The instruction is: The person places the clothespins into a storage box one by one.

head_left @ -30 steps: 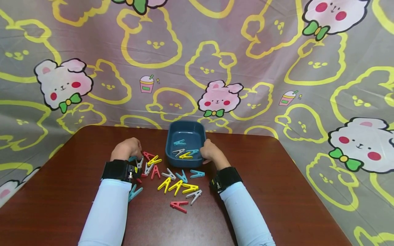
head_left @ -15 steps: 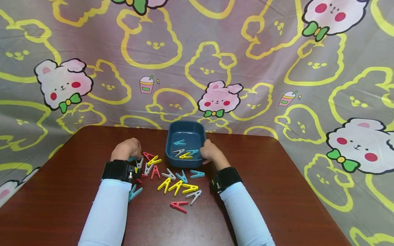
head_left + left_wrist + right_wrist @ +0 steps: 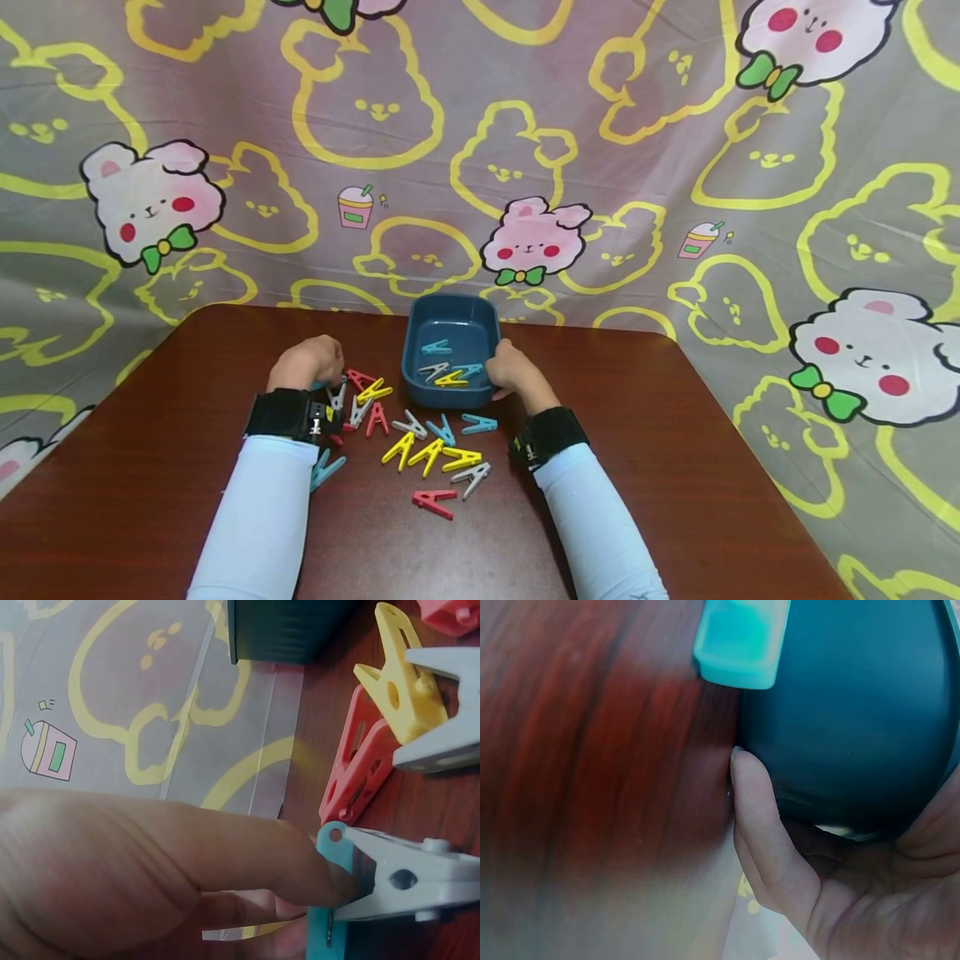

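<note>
Behind a glossy dark-red wooden table [image 3: 675, 467] hangs a shiny bunny-print plastic sheet [image 3: 675, 167]. Four or so hard plastic A-shaped clothes pegs lie inside the smooth dark-blue rectangular plastic tub [image 3: 452, 321] — well over a dozen remain scattered on the table, so most sorting looks undone. The right hand [image 3: 508, 371] curls round the tub's side; the left hand [image 3: 309, 363] pinches a teal peg [image 3: 327, 900] beside a white peg [image 3: 409, 879].

Dark red-brown wooden table [image 3: 675, 433] — blue tray [image 3: 452, 325] near its far edge, scattered coloured clothespins [image 3: 427, 450] before it
</note>
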Demonstrator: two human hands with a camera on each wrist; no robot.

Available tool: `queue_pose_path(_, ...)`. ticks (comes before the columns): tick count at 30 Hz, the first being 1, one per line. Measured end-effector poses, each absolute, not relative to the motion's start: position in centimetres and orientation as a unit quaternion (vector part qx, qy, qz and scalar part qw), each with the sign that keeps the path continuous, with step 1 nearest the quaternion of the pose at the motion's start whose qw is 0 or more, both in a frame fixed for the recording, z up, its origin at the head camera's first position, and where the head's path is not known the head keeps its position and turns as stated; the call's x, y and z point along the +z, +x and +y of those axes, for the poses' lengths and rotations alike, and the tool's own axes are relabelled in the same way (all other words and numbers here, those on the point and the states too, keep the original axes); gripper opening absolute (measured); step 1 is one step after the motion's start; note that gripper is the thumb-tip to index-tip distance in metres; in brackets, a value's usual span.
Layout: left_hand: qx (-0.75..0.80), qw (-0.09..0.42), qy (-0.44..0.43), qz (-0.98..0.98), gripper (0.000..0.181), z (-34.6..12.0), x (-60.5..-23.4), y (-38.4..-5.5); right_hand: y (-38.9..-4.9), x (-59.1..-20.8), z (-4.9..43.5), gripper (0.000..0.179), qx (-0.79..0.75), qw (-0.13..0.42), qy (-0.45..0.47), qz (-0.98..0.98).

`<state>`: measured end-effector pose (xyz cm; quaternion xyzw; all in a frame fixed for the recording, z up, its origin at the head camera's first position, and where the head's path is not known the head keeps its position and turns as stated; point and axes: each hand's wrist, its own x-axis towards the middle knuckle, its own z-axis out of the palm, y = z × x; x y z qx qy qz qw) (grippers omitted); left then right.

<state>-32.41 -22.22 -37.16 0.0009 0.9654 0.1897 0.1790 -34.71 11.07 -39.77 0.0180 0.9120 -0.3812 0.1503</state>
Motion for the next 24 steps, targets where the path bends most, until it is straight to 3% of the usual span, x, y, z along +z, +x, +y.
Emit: queue_pose_path(24, 0.222, 0.148, 0.017, 0.964, 0.035, -22.2, -36.9, -32.62, -34.4, -39.4, 11.06, 0.068, -0.383, 0.153, 0.018, 0.911)
